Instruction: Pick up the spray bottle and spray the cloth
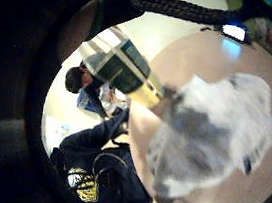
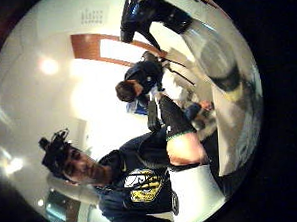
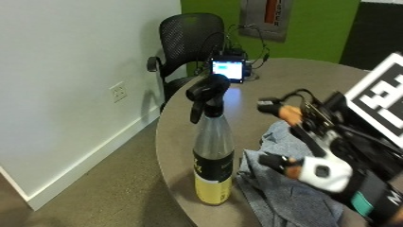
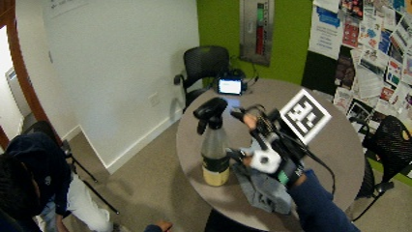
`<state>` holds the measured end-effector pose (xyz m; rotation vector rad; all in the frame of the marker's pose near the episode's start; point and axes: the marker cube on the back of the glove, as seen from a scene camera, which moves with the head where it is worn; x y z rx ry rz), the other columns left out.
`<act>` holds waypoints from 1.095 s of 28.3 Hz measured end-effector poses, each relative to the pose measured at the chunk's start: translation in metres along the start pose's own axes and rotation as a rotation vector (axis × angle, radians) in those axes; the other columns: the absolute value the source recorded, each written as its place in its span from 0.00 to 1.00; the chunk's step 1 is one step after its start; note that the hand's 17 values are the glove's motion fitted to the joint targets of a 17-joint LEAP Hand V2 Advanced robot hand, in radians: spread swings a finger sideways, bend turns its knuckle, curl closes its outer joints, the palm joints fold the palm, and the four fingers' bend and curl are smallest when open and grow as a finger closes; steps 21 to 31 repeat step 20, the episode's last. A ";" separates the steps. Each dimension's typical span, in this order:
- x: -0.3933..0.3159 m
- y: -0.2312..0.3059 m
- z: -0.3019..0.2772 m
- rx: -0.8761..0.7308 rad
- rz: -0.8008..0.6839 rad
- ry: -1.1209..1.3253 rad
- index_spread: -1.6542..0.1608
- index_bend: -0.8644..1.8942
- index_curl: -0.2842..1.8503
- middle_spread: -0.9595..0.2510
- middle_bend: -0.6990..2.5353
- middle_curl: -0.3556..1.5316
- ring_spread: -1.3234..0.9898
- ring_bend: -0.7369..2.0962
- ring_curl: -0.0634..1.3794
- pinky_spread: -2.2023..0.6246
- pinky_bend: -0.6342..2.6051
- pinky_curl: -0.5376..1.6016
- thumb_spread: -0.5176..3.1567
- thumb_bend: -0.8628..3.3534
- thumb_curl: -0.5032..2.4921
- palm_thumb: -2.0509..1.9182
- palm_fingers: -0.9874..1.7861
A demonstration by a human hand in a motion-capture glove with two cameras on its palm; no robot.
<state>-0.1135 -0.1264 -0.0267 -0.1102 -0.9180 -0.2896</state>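
Note:
A clear spray bottle [image 3: 212, 156] with a black trigger head, a dark label and yellow liquid at the bottom stands upright near the round table's left edge [image 3: 165, 142]. A crumpled grey-blue cloth [image 3: 286, 194] lies just to its right. My gloved right hand [image 3: 311, 142] hovers beside the bottle, a little apart from it, fingers spread and holding nothing. In the little finger side palm view the bottle [image 1: 124, 72] and the cloth [image 1: 212, 137] lie on the table. The thumb side palm view shows the bottle's head [image 2: 148, 11].
A small lit screen [image 3: 228, 69] with cables stands at the table's far side. A black mesh chair [image 3: 186, 45] is behind it by the white wall. Another black chair [image 4: 392, 145] stands to the right. Bare tabletop stretches beyond the cloth.

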 end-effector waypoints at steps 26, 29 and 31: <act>0.114 0.174 -0.069 0.132 0.524 0.762 0.69 0.42 0.33 0.78 0.28 0.38 0.57 0.32 0.21 0.88 0.26 0.40 0.45 0.20 0.34 0.68 0.52; 0.114 0.174 -0.069 0.132 0.524 0.762 0.69 0.42 0.33 0.78 0.28 0.38 0.57 0.32 0.21 0.88 0.26 0.40 0.45 0.20 0.34 0.68 0.52; 0.114 0.174 -0.069 0.132 0.524 0.762 0.69 0.42 0.33 0.78 0.28 0.38 0.57 0.32 0.21 0.88 0.26 0.40 0.45 0.20 0.34 0.68 0.52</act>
